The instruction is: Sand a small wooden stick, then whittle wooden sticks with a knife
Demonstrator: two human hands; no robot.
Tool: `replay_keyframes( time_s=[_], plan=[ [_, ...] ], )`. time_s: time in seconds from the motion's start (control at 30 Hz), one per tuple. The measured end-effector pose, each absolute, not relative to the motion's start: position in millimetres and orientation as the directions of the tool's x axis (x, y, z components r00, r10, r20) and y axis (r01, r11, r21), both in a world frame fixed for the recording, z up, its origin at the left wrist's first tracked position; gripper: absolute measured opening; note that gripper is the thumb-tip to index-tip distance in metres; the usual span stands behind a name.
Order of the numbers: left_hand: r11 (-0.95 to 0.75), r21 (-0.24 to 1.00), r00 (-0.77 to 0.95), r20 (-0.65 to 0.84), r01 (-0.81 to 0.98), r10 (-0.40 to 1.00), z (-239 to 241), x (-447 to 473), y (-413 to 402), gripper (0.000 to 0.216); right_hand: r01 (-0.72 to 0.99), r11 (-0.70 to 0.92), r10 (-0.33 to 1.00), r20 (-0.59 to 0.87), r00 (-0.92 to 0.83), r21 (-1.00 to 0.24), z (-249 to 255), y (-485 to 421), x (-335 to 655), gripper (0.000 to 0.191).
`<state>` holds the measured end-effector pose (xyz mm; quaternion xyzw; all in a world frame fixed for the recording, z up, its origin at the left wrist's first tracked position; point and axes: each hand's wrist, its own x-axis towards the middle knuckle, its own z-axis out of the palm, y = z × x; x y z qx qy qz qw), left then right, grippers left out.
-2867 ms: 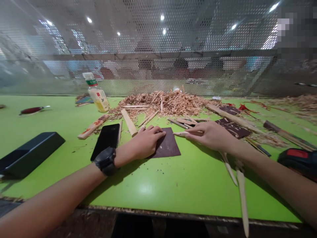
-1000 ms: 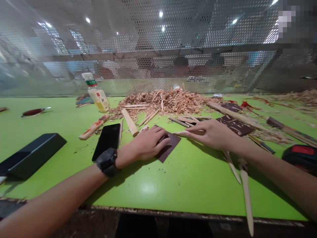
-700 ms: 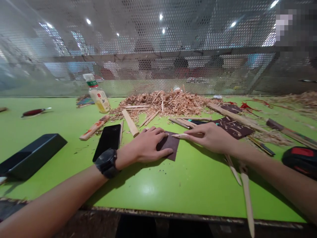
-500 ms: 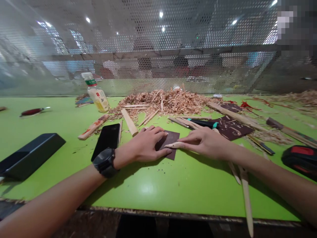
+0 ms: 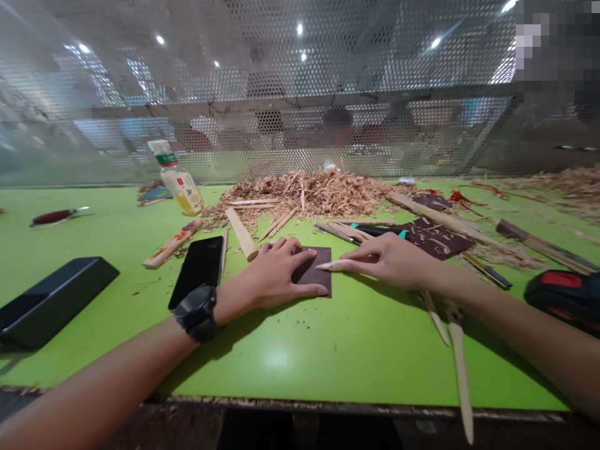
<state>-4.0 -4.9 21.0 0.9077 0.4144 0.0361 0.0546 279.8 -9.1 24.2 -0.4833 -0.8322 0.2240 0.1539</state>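
A dark brown square of sandpaper (image 5: 313,274) lies on the green table. My left hand (image 5: 276,275) rests flat across its left part, thumb and fingers spread on either side of the bare patch. Between the thumb and fingers of my right hand (image 5: 394,259) is a slim, pale wooden stick (image 5: 334,265). Its pointed tip reaches left over the sandpaper; its other end is hidden by the hand. Beneath my right forearm lies a longer carved wooden stick (image 5: 462,369), its point jutting past the table's front edge, beside a shorter wood piece (image 5: 437,320).
Behind my hands rises a heap of wood shavings (image 5: 323,190) before a perforated metal screen (image 5: 300,125). Leftward are a phone (image 5: 197,269), a drink bottle (image 5: 180,187) and a dark wedge-shaped box (image 5: 60,306). To the right lie more sandpaper (image 5: 435,237) and a tape measure (image 5: 562,294).
The sandpaper has turned slightly and lies squarer. My left thumb has moved away from the stick's tip, widening its gap to the fingers. The whole view has shifted a little.
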Motion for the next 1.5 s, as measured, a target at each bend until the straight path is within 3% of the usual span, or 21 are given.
replay_keyframes(
  time_s=[0.17,0.4,0.6,0.8,1.03,1.3,1.5],
  plan=[
    [-0.667,0.159,0.675,0.010,0.728,0.738,21.1,-2.5,-3.9,0.096,0.809,0.360,0.926,0.074,-0.370,-0.465,25.8,2.7,293.8,0.059],
    [-0.685,0.196,0.699,-0.002,0.702,0.715,20.4,-2.3,-3.1,0.092,0.675,0.465,0.837,0.037,-0.546,-0.573,21.8,-11.0,277.3,0.053],
    [-0.665,0.171,0.676,-0.006,0.727,0.737,23.2,-0.7,-7.3,0.093,0.812,0.318,0.936,0.024,-0.352,-0.489,23.6,4.2,295.7,0.062],
    [-0.674,0.172,0.684,0.001,0.718,0.729,25.5,-0.7,-9.6,0.087,0.680,0.455,0.837,0.016,-0.546,-0.575,22.2,-15.3,273.6,0.055],
    [-0.672,0.148,0.681,-0.010,0.725,0.732,21.7,-3.3,-5.7,0.096,0.780,0.342,0.917,0.006,-0.399,-0.524,23.2,2.6,294.9,0.064],
    [-0.693,0.196,0.704,0.020,0.693,0.710,18.4,-7.4,-4.0,0.096,0.638,0.476,0.805,0.008,-0.594,-0.605,22.9,-13.8,276.9,0.052],
    [-0.680,0.198,0.696,-0.011,0.706,0.718,23.0,-6.9,-3.1,0.100,0.795,0.344,0.922,0.022,-0.386,-0.499,26.9,2.7,296.3,0.062]
  ],
)
